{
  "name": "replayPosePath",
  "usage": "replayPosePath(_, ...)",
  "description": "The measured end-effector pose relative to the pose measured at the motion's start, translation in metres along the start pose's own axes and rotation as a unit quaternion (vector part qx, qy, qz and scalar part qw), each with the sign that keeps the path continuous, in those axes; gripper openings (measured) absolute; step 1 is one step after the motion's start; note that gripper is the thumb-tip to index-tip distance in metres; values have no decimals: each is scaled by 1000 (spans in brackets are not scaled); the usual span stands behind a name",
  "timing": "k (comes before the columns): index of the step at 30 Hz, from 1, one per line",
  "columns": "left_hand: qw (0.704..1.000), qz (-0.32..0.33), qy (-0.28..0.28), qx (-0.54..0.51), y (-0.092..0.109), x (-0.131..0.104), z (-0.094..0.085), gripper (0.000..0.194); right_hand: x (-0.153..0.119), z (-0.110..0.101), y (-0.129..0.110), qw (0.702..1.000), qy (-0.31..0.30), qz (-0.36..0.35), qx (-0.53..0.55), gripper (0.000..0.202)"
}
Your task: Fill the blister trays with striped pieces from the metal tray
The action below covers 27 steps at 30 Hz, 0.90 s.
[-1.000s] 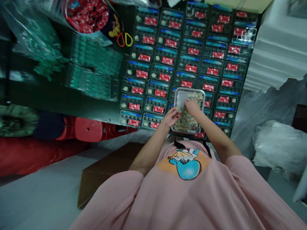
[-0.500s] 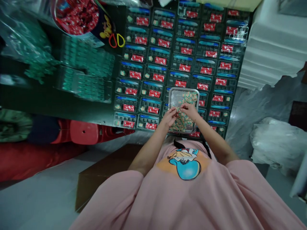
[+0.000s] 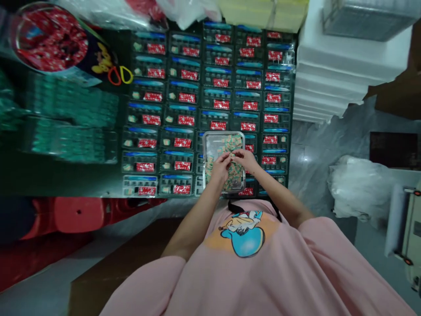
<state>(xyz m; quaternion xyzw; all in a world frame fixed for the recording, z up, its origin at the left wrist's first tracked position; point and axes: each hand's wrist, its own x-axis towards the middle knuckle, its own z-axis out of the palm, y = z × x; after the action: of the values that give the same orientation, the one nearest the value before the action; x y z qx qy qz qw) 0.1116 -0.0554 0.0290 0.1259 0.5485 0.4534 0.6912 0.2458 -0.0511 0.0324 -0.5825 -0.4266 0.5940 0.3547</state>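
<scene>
two hands (image 3: 232,159) meet over the clear tray (image 3: 213,142). which is which?

the left hand (image 3: 221,167) comes in from the left side, the right hand (image 3: 245,159) from the right, and their fingertips touch or nearly touch.

are they clamped on anything?

i can't tell. the fingers of each are curled inward, but whatever might sit between the tips is too small to make out.

and the small pieces (image 3: 235,177)?

loose in the clear tray, pale green and orange, below and around the hands. more lie toward its right side; the upper left part shows bare plastic.

what does the tray rest on?

it overlaps the rows of dark compartment cases (image 3: 179,92) on the green table (image 3: 59,177). many of these hold a blue pen (image 3: 179,153) along the top and a red dotted packet (image 3: 182,166) below it. in the two left columns a small piece sits left of the packet.

anything farther off?

at upper left, a tub (image 3: 90,50) full of red packets, with red and yellow scissor handles (image 3: 114,76) beside it. white foam sheets (image 3: 329,87) stand right of the cases.
</scene>
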Motion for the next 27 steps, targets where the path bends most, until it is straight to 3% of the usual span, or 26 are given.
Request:
replayPosePath(3,1000,13,-1,13,-4,-4,20,35,4,-20,2,1000,15,2,13,28)
replayPosePath(5,1000,15,-11,21,-5,-6,30,38,11,-48,1,999,37,-8,9,29)
replayPosePath(9,999,22,-24,28,-6,-8,41,41,38,-140,-6,985,158,-17,-61,31)
replayPosePath(12,999,27,-8,27,-10,-8,40,40,63,-214,-12,955,251,9,-160,28)
replayPosePath(15,999,25,14,25,-16,-7,35,40,84,-261,-16,929,270,37,-252,24)
replayPosePath(19,998,26,44,30,-22,-5,30,41,103,-281,-17,918,240,62,-310,24)
replayPosePath(27,996,30,75,27,-17,0,30,41,118,-280,-15,904,186,78,-376,22)
